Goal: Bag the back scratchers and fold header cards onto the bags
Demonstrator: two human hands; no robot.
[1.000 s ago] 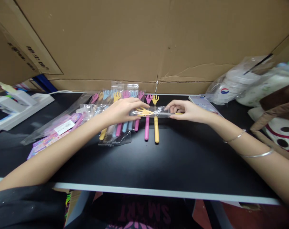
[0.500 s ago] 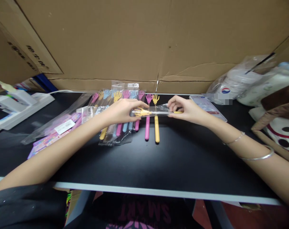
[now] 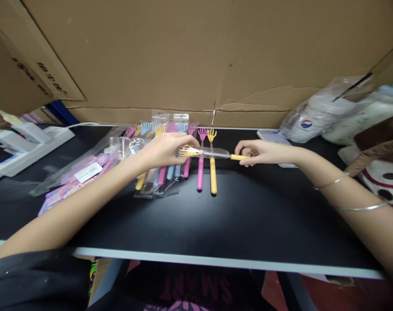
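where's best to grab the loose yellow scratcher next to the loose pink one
Probably best around the handle, from above and slightly right. It is the thick, straight end, pointing toward the person, while the head splits into thin prongs. The loose pink scratcher lies close on the left, and the held scratcher crosses in front beyond the handle.
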